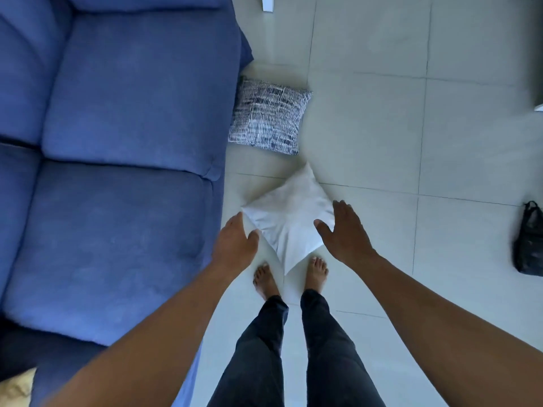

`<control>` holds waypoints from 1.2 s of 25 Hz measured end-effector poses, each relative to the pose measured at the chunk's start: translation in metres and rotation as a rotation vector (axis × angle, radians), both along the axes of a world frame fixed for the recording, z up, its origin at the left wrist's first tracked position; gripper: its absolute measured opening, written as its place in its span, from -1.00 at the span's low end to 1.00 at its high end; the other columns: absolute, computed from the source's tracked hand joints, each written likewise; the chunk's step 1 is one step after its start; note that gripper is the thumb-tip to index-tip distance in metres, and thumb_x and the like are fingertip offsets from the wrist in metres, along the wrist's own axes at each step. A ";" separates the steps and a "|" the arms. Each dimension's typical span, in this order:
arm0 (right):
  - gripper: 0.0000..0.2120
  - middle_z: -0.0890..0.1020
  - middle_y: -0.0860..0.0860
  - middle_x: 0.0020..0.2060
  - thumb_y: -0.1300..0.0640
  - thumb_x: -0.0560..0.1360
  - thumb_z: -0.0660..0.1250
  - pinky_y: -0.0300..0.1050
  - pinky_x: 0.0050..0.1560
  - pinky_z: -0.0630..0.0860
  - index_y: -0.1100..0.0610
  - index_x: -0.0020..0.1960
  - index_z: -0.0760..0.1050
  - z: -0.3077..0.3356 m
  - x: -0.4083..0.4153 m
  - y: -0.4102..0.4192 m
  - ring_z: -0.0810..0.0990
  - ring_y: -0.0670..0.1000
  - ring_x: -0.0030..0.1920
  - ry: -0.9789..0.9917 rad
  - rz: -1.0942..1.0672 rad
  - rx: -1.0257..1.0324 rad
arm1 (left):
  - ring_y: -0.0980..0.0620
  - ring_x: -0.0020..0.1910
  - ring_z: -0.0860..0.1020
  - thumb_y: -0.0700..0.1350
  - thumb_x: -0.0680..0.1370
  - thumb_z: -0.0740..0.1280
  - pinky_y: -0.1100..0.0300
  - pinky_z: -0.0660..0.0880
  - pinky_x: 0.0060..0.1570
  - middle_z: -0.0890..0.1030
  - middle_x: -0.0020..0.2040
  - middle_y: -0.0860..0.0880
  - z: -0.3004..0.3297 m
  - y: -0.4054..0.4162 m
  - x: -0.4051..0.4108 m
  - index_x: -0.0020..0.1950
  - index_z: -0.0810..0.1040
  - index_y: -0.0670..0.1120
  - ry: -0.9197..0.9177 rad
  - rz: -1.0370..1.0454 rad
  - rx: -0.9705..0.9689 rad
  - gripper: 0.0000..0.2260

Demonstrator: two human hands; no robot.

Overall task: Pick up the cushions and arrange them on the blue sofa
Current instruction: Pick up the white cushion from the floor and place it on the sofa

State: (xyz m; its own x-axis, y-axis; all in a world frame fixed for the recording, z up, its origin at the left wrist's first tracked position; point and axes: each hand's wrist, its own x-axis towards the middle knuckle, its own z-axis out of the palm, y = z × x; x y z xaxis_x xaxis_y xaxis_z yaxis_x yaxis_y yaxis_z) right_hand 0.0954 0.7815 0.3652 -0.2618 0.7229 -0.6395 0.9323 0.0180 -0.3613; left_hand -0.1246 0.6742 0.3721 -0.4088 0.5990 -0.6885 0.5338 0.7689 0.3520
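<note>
Both hands are spread open, the left hand (233,245) and right hand (346,233) flanking the white cushion (289,221) on the floor tiles (382,127), gripping nothing (contact is hard to judge). Beyond the fingertips lies a patterned cushion (269,116), its edge hidden under the blue sofa (132,113).

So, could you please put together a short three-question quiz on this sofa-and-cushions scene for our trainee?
1. True or false: the plain white square cushion already lies on the blue fabric sofa.
2. Which cushion lies farther from the person's bare feet: A) the white one, B) the navy-and-white patterned square cushion?
3. Fill in: the left hand and right hand are spread ____, one at either side of the white cushion.

Key: 1 false, it lies on the pale tiled floor; 2 B; 3 open.
</note>
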 end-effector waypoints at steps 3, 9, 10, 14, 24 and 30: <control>-0.28 0.12 0.21 0.69 -0.12 0.70 0.19 0.19 0.59 0.11 0.26 0.68 0.05 -0.081 0.000 0.030 0.04 0.18 0.70 -0.051 0.088 -0.015 | -0.14 0.65 0.30 0.02 0.72 0.24 0.00 0.24 0.57 0.30 0.69 -0.13 -0.078 0.022 0.003 0.72 0.17 -0.12 -0.012 0.065 -0.059 -0.40; -0.26 0.13 0.23 0.68 -0.15 0.70 0.18 0.16 0.62 0.11 0.26 0.68 0.05 -0.243 -0.003 0.079 0.07 0.21 0.69 -0.065 0.136 -0.060 | -0.22 0.63 0.33 0.02 0.72 0.23 0.00 0.28 0.54 0.36 0.66 -0.22 -0.237 0.057 0.003 0.69 0.24 -0.19 -0.012 0.167 -0.176 -0.43; -0.26 0.14 0.24 0.68 -0.16 0.70 0.18 0.16 0.61 0.11 0.26 0.68 0.05 -0.270 -0.003 0.086 0.07 0.21 0.68 -0.072 0.140 -0.062 | -0.24 0.60 0.37 0.02 0.71 0.24 -0.02 0.32 0.51 0.40 0.62 -0.24 -0.265 0.061 0.002 0.67 0.28 -0.20 -0.017 0.200 -0.183 -0.44; -0.28 0.27 0.27 0.62 -0.16 0.68 0.21 0.18 0.56 0.22 0.30 0.63 0.15 -0.360 -0.006 0.109 0.19 0.28 0.63 -0.070 0.147 -0.038 | -0.25 0.51 0.46 0.09 0.67 0.29 0.01 0.42 0.38 0.51 0.52 -0.25 -0.362 0.064 0.000 0.58 0.38 -0.25 -0.072 0.393 -0.222 -0.41; -0.07 0.50 0.11 0.47 -0.54 0.44 0.25 0.00 0.28 0.44 0.13 0.54 0.37 -0.495 0.001 0.157 0.46 0.20 0.48 -0.095 -0.335 -0.179 | -0.05 0.15 0.58 0.45 0.15 0.61 -0.09 0.48 0.40 0.60 0.17 0.07 -0.505 0.030 0.021 0.44 0.54 -0.04 -0.497 1.067 -0.269 -0.02; -0.46 0.29 0.13 0.63 -0.01 0.71 -0.06 0.09 0.56 0.19 0.13 0.65 0.17 -0.575 0.083 -0.047 0.18 0.23 0.65 -0.236 -0.291 -0.380 | -0.16 0.09 0.77 0.07 0.21 0.72 -0.11 0.68 0.20 0.80 0.11 -0.11 -0.490 0.037 0.023 0.28 0.71 -0.10 -0.596 1.228 -0.055 -0.32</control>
State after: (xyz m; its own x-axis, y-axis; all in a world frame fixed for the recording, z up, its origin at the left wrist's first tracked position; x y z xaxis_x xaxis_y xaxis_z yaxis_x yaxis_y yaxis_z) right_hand 0.1781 0.7343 -0.2097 0.0979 0.4502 -0.8875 0.9359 -0.3449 -0.0717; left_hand -0.1017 0.7114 -0.1181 -0.2883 0.0347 -0.9569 -0.7176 0.6538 0.2399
